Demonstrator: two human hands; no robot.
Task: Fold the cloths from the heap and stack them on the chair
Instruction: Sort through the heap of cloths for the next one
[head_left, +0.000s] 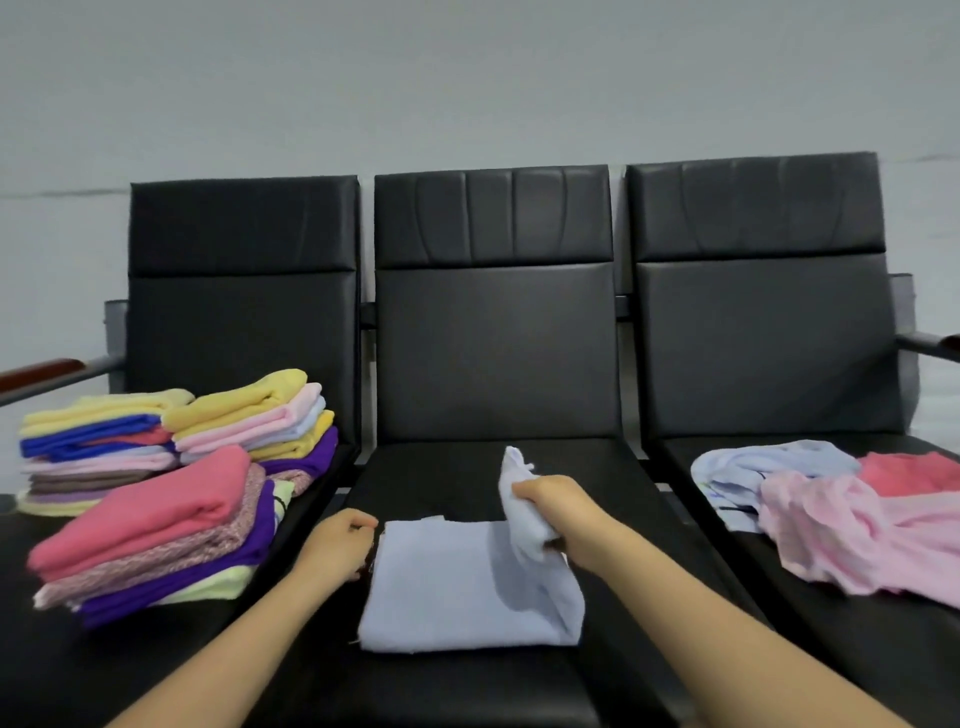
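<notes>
Right hand (540, 499) gripped raised edge of pale blue cloth (457, 592), which lay between hands on middle chair seat (447, 467). Left hand (343, 540) curled at cloth's left edge; pinch unclear. Risk: unpinned left edge could drag, skewing fold.

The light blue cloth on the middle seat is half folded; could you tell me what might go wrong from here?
1. The right hand lifts one bunched end of the light blue cloth; laid over unevenly, the fold may come out crooked.
2. The left hand is only at the cloth's left edge, so pulling could drag the cloth across the seat.
3. The front stack on the left chair leans, pink cloth on top; adding another might make it slide.
</notes>
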